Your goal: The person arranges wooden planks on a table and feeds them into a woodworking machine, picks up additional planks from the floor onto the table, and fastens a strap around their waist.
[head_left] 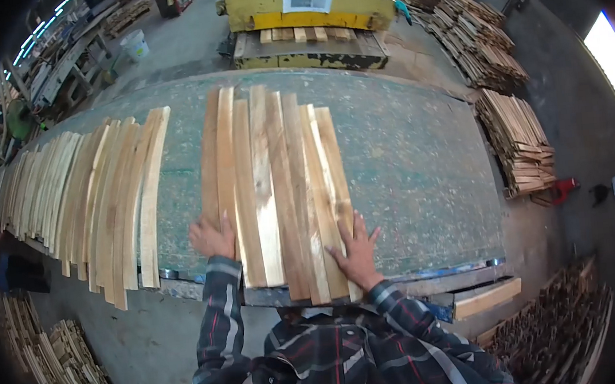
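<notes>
Several wooden strips lie side by side on the green table, their ends uneven, reaching over the near edge. My left hand rests at the left side of this group near its lower end, fingers apart. At the right side, my right hand lies on the outermost strips with its fingers spread. Neither hand is wrapped round a strip. Further left on the same table is a longer row of strips, with bare green surface between it and the group.
A yellow machine stands beyond the table. Stacked wood lies to the right, with more piles at lower left and lower right. An open drawer juts from the near edge. Part of another person shows at far left.
</notes>
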`<state>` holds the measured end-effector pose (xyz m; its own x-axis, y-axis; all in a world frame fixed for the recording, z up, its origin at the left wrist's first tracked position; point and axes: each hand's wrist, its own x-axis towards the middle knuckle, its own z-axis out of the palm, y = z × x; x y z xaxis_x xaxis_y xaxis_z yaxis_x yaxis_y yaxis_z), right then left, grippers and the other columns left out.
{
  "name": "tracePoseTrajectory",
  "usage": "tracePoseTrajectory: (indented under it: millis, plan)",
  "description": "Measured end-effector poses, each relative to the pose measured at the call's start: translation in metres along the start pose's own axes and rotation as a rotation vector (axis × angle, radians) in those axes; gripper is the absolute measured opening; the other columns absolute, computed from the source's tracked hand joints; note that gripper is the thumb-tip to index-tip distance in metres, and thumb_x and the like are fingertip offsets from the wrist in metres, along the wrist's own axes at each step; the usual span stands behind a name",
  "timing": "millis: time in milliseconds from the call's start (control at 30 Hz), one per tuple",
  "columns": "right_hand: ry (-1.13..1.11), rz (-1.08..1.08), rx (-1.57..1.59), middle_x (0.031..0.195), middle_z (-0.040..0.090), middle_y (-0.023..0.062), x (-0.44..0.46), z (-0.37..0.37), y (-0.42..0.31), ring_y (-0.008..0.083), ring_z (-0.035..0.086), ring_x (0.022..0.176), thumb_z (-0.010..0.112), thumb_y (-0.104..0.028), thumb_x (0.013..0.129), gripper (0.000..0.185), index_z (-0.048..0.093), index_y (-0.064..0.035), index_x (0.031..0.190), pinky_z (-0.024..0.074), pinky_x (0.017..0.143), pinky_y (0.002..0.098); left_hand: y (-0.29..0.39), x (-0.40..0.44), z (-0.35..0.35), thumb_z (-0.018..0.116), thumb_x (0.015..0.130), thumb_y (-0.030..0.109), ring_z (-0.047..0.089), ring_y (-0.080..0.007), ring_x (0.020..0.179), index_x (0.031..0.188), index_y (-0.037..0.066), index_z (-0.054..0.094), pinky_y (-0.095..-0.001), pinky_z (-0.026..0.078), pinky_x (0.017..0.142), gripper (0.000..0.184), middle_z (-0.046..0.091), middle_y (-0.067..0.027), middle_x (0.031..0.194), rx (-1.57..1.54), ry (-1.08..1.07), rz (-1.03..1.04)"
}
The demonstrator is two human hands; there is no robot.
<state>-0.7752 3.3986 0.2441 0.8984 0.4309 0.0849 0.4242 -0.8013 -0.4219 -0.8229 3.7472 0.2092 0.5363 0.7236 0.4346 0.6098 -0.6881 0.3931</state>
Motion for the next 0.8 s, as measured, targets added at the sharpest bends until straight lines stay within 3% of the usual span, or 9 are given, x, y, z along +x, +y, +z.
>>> tracePoseTrajectory:
  millis: [133, 200, 300, 333, 367, 433, 500, 800]
  plan:
    - [0.133, 0.010, 0.055, 0.166, 0.011, 0.0338, 0.039, 0.013, 0.048, 0.0476, 0.015, 0.155, 0.064, -0.052, 0.094, 0.077, 0.041, -0.0139, 0.157, -0.0005, 0.114, 0.0775, 0.050, 0.027, 0.026, 0.063, 0.091, 0.058, 0.054, -0.0431, 0.108, 0.119, -0.005, 0.062, -0.0532, 0.043, 0.094, 0.069, 0.058, -0.0248, 0.110, -0.004, -0.180, 0.098]
    - [0.092, 0.060, 0.036, 0.166, 0.009, 0.0338, 0.066, 0.007, 0.058, 0.0474, 0.014, 0.155, 0.064, -0.056, 0.093, 0.082, 0.039, -0.0120, 0.158, -0.0014, 0.115, 0.0768, 0.059, 0.039, 0.037, 0.064, 0.091, 0.061, 0.050, -0.0472, 0.119, 0.130, -0.002, 0.060, -0.0567, 0.040, 0.098, 0.074, 0.055, -0.0294, 0.125, -0.042, -0.278, 0.125]
    - [-0.082, 0.077, -0.038, 0.167, 0.006, 0.0333, 0.051, -0.032, 0.039, 0.0471, 0.013, 0.155, 0.067, -0.066, 0.085, 0.099, 0.032, -0.0111, 0.160, -0.0023, 0.115, 0.0768, 0.085, 0.003, -0.008, 0.060, 0.090, 0.067, 0.038, -0.0497, 0.137, 0.145, 0.003, 0.052, -0.0643, 0.029, 0.111, 0.085, 0.043, -0.0286, 0.149, -0.015, -0.093, 0.485]
    - [-0.127, 0.068, -0.079, 0.167, 0.005, 0.0333, 0.041, -0.041, 0.039, 0.0471, 0.012, 0.156, 0.068, -0.069, 0.082, 0.106, 0.029, -0.0111, 0.161, -0.0025, 0.115, 0.0771, 0.093, -0.018, -0.031, 0.060, 0.089, 0.069, 0.027, -0.0491, 0.144, 0.151, 0.012, 0.047, -0.0703, 0.018, 0.114, 0.086, 0.035, -0.0247, 0.157, -0.064, -0.184, 0.637]
    - [-0.152, 0.056, -0.130, 0.167, 0.004, 0.0328, 0.020, -0.037, 0.043, 0.0475, 0.011, 0.156, 0.071, -0.079, 0.072, 0.124, 0.022, -0.0125, 0.164, -0.0017, 0.114, 0.0779, 0.095, -0.045, -0.054, 0.060, 0.087, 0.072, 0.017, -0.0484, 0.152, 0.158, 0.021, 0.042, -0.0763, 0.007, 0.116, 0.089, 0.027, -0.0208, 0.164, -0.117, -0.274, 0.791]
    - [-0.189, 0.057, -0.094, 0.167, 0.005, 0.0328, -0.030, -0.042, 0.027, 0.0485, 0.011, 0.155, 0.074, -0.081, 0.065, 0.133, 0.020, -0.0111, 0.164, 0.0005, 0.113, 0.0785, 0.083, -0.094, -0.069, 0.056, 0.081, 0.082, 0.008, -0.0458, 0.155, 0.157, 0.036, 0.041, -0.0785, -0.001, 0.116, 0.090, 0.023, -0.0142, 0.167, -0.324, -0.520, 1.003]
    - [-0.130, -0.014, -0.030, 0.166, 0.006, 0.0337, -0.060, -0.044, 0.022, 0.0489, 0.011, 0.155, 0.078, -0.079, 0.063, 0.135, 0.018, -0.0096, 0.163, 0.0009, 0.114, 0.0779, 0.078, -0.123, -0.063, 0.052, 0.081, 0.084, 0.013, -0.0439, 0.155, 0.154, 0.038, 0.046, -0.0792, -0.001, 0.114, 0.087, 0.022, -0.0115, 0.169, -0.274, -0.637, 1.070]
    - [-0.035, 0.045, -0.046, 0.166, 0.007, 0.0337, -0.034, -0.027, 0.030, 0.0475, 0.009, 0.156, 0.076, -0.077, 0.068, 0.137, 0.008, -0.0078, 0.165, -0.0042, 0.115, 0.0747, 0.105, -0.119, -0.036, 0.056, 0.083, 0.080, 0.010, -0.0419, 0.156, 0.158, 0.036, 0.038, -0.0813, 0.001, 0.112, 0.089, 0.016, -0.0109, 0.170, -0.160, -0.566, 0.965]
